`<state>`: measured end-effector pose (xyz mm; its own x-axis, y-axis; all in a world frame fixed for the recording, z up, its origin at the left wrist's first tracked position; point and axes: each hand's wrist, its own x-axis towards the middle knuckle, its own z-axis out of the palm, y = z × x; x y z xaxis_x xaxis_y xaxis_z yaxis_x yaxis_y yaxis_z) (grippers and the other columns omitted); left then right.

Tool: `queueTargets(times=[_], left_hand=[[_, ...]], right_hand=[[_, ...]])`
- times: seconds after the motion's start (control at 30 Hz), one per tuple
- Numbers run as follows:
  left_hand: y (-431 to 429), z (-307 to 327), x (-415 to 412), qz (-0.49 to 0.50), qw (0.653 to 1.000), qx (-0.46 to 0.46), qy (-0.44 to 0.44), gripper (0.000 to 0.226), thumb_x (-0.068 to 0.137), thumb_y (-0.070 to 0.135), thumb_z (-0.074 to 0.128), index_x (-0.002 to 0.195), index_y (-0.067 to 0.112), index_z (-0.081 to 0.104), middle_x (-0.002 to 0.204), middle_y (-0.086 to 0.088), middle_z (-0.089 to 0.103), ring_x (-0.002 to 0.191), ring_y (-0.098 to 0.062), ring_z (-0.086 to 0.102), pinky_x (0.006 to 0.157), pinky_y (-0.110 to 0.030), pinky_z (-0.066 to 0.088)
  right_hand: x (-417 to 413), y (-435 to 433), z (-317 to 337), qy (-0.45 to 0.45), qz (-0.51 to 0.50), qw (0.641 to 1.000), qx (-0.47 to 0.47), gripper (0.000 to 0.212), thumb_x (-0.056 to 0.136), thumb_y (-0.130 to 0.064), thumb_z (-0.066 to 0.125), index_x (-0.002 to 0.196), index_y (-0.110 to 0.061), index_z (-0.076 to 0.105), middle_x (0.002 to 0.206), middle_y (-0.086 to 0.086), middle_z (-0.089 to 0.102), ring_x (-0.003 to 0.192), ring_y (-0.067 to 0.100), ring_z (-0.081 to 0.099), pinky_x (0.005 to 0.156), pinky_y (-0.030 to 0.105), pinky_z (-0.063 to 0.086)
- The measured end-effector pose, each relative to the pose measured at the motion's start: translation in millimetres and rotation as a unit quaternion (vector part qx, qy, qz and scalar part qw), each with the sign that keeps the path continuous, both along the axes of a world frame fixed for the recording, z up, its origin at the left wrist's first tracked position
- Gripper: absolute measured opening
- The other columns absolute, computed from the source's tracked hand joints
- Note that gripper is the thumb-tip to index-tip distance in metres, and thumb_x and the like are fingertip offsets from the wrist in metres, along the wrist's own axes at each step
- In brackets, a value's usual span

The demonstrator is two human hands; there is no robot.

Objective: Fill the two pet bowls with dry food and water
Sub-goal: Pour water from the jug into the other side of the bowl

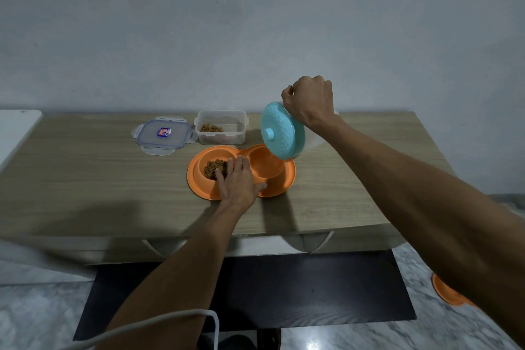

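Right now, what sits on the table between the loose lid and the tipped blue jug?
In the head view, a clear food box with some kibble stands between the lid and the jug, which the right hand holds.

The only printed mark is a small blue, red and white sticker (164, 132) in the middle of the clear container lid (163, 135), which lies flat on the table (85, 167). Its lettering is too small and blurred to read.
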<state>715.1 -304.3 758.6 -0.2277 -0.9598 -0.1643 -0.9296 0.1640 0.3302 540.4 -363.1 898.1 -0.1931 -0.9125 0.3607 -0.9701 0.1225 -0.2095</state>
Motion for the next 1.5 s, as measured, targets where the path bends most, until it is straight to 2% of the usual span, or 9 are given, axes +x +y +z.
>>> queueTargets(times=[0.77,0.93,1.07,1.37,1.5], left_hand=[[0.7,1.9,-0.9,0.001,1.0,-0.001,-0.005,0.091,0.085,0.053,0.063,0.153,0.011,0.02,0.162,-0.005,0.018,0.151,-0.028,0.009,0.117,-0.06,0.012],[1.3,3.1,-1.0,0.002,1.0,0.002,-0.005,0.091,0.086,0.053,0.063,0.154,0.012,0.019,0.162,-0.005,0.018,0.151,-0.028,0.008,0.117,-0.06,0.011],[1.3,4.1,-1.0,0.002,1.0,0.005,-0.004,0.091,0.086,0.052,0.063,0.154,0.012,0.019,0.162,-0.006,0.017,0.151,-0.028,0.008,0.118,-0.059,0.011],[0.9,4.8,-1.5,0.0,1.0,0.004,-0.011,0.091,0.085,0.055,0.063,0.154,0.012,0.019,0.163,-0.006,0.017,0.151,-0.029,0.008,0.117,-0.059,0.011],[1.5,4.9,-1.4,0.001,1.0,0.007,-0.011,0.093,0.086,0.055,0.063,0.154,0.011,0.018,0.163,-0.006,0.017,0.151,-0.029,0.007,0.117,-0.059,0.01]], right_hand=[[0.9,0.5,4.2,0.022,0.011,1.0,-0.003,0.045,0.093,-0.021,0.042,0.051,-0.013,0.029,0.049,0.001,0.031,0.059,0.024,0.037,0.073,0.035,0.031],[1.1,-0.6,3.7,0.019,0.013,1.0,-0.005,0.044,0.092,-0.021,0.042,0.051,-0.013,0.03,0.05,0.001,0.032,0.06,0.025,0.04,0.078,0.038,0.038],[0.6,-1.2,1.9,0.019,0.015,1.0,-0.007,0.044,0.092,-0.021,0.042,0.051,-0.013,0.03,0.05,0.001,0.033,0.062,0.025,0.041,0.079,0.039,0.038],[-2.3,-0.8,-2.7,-0.012,0.014,1.0,-0.018,0.044,0.092,-0.021,0.044,0.05,-0.013,0.032,0.049,0.001,0.034,0.062,0.025,0.043,0.08,0.039,0.039],[-11.3,1.3,-8.0,-0.073,-0.018,0.997,-0.024,0.042,0.088,-0.019,0.046,0.049,-0.011,0.031,0.047,0.001,0.031,0.058,0.025,0.038,0.069,0.039,0.041]])
